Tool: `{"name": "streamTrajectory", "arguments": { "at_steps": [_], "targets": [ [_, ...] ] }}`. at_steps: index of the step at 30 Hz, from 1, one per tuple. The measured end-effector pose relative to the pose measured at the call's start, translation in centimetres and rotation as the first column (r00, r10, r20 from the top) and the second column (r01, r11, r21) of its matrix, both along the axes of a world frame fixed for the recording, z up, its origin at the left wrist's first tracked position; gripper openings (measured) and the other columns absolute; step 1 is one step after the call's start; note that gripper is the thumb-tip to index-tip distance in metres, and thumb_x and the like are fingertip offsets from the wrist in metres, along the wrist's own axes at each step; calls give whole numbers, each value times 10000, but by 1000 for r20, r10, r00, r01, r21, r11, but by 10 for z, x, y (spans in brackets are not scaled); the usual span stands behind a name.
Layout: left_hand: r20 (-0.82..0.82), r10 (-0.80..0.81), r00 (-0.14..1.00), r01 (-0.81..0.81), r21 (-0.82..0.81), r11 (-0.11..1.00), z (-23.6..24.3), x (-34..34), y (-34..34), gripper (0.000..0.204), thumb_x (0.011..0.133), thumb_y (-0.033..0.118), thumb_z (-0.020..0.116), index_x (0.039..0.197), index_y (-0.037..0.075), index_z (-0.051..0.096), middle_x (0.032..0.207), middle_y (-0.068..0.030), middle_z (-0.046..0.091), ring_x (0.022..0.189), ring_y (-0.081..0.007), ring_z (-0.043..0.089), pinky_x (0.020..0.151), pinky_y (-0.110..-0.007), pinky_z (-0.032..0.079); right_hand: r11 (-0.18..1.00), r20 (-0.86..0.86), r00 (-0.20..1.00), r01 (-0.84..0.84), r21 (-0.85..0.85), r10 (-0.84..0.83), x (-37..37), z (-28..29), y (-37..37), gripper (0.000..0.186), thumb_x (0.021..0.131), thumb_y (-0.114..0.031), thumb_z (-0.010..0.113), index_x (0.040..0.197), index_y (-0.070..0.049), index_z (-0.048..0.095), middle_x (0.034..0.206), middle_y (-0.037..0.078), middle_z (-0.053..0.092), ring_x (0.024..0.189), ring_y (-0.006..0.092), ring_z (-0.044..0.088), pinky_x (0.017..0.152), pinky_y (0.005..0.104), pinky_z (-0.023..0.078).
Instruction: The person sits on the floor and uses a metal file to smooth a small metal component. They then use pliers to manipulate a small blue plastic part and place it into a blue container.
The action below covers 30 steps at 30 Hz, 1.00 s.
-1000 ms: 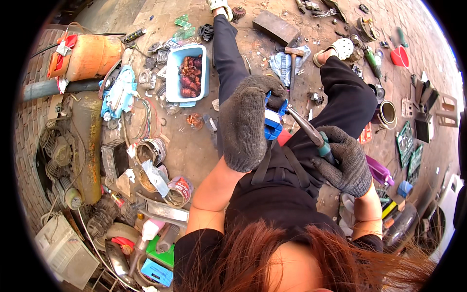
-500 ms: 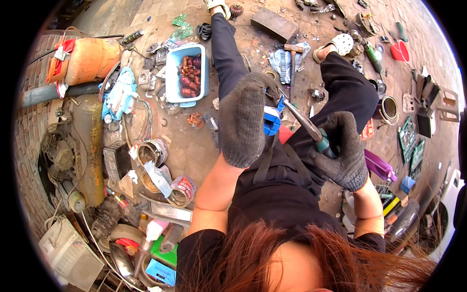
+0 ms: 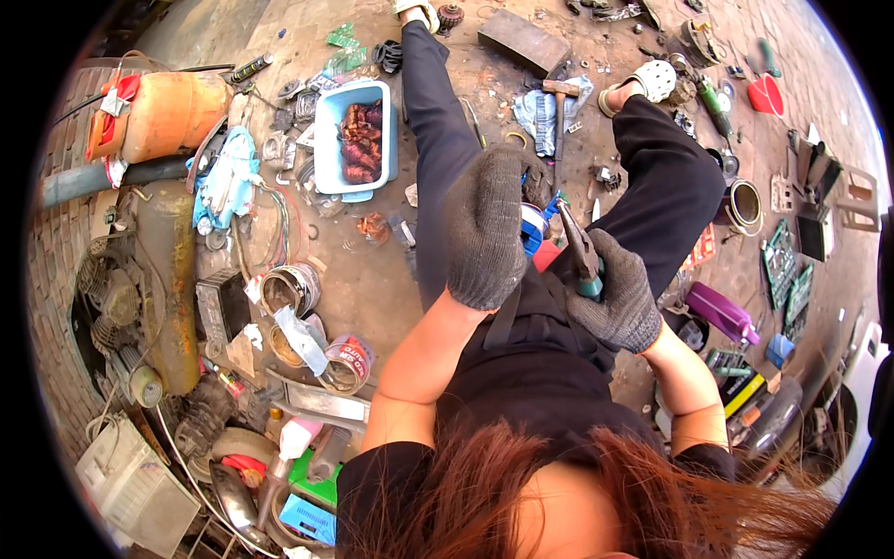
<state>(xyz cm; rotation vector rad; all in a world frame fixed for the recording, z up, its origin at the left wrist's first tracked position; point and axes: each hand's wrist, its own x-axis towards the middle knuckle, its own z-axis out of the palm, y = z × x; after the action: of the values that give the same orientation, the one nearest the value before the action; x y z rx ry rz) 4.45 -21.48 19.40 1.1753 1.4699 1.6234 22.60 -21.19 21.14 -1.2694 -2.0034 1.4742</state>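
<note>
Both of my hands wear dark grey knitted gloves and meet above my lap. My left hand (image 3: 488,233) is closed around a blue plastic part (image 3: 533,224) with some white on it; its fingers and palm hide most of the piece. A dark, rough lump (image 3: 536,189) shows beside those fingertips, and whether it belongs to the part I cannot tell. In my closed right hand (image 3: 626,296) is a pair of pliers (image 3: 579,247) with green grips. Their dark metal jaws point up and left, with the tips at the edge of the blue part.
A blue tub (image 3: 323,149) of copper windings stands left of my legs. Ahead lie a hammer (image 3: 560,116) on a blue cloth and a metal block (image 3: 523,43). Open cans (image 3: 291,291) and an orange gas cylinder (image 3: 177,116) are at left, a purple bottle (image 3: 722,312) at right.
My right hand has moved left and inward, turning the pliers more upright. My left hand has shifted slightly right with the blue part, and both hands are closer together.
</note>
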Motion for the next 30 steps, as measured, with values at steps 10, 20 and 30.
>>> {"name": "streamTrajectory", "arguments": {
  "at_steps": [10, 20, 30],
  "targets": [
    [266, -44, 963, 79, -124, 989, 9, 5, 4, 281, 939, 255, 504, 952, -7, 605, 780, -67, 598, 671, -157, 603, 616, -287, 492, 963, 107, 991, 51, 263, -82, 0, -16, 5, 363, 659, -140, 684, 957, -8, 523, 667, 191, 566, 651, 389, 612, 579, 386, 486],
    [688, 118, 716, 209, -374, 904, -16, 14, 32, 287, 924, 318, 544, 933, 44, 626, 698, -29, 573, 542, -113, 555, 456, -240, 460, 938, -104, 983, 107, -329, -149, -1, -14, -9, 263, 714, -148, 665, 893, -11, 528, 712, 41, 522, 659, 136, 485, 637, 298, 441],
    [339, 42, 940, -30, -43, 999, -67, 30, 51, 321, 951, 297, 468, 854, 19, 595, 749, -43, 591, 625, -96, 541, 534, -240, 458, 551, -238, 829, 98, -829, -506, -11, -15, -12, 208, 763, -141, 586, 917, -65, 469, 648, 1, 435, 535, 87, 417, 469, 231, 344]
  ]
}}
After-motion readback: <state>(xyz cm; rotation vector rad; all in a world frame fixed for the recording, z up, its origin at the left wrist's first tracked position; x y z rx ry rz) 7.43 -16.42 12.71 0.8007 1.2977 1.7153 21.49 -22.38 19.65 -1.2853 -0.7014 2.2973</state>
